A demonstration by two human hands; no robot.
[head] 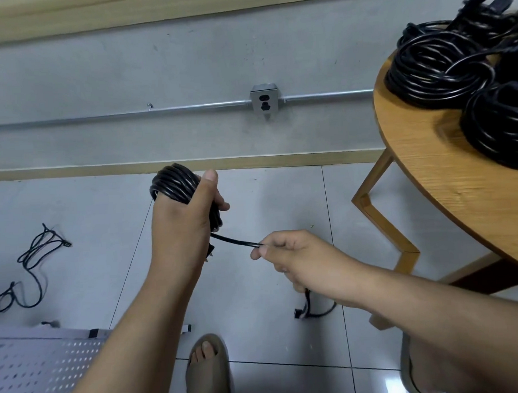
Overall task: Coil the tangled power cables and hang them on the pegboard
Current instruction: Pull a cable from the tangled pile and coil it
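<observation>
- One coil (174,182) in left hand (183,223), fingers (221,202) curled round.
- Pinching tail (239,242) with right hand (290,254).
- Step, likely: final winding. Next: wrap tail tight, hang on pegboard (37,372).

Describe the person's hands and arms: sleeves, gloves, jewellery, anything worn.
Left hand and right hand are bare: no gloves, rings or watch visible. Both forearms are uncovered as far as the frame shows, no sleeves. Below, one foot wears a taupe slide sandal.

Glossy black plastic-sheathed cable coil (174,182); round table (429,171) of matt grained wood; shiny floor tiles (267,202); perforated metal pegboard (37,372).
</observation>
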